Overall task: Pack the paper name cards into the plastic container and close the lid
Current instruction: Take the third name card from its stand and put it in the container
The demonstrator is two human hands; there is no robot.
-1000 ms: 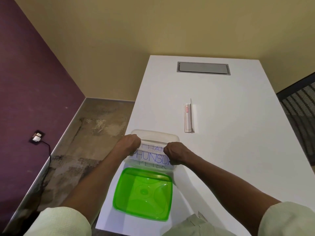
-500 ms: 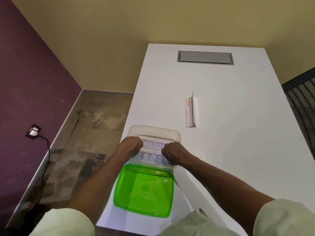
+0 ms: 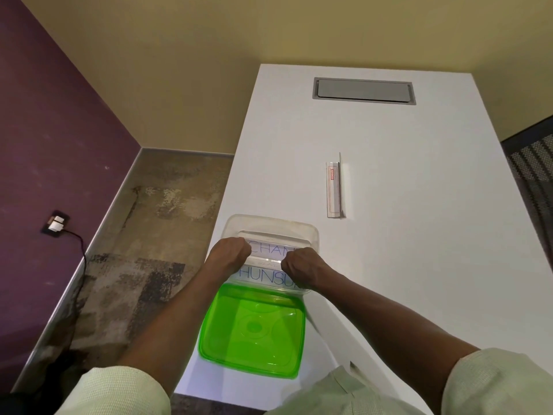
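Cards sit lower in box than a moment ago. My left hand and right hand curl on cards, pushing down. Green lid still off; it goes on next, I think.

One head-worn wide-angle view, looking forward and down.
It looks steeply over the table from its near end; forearms reach in from below, walls and floor lie far and left.
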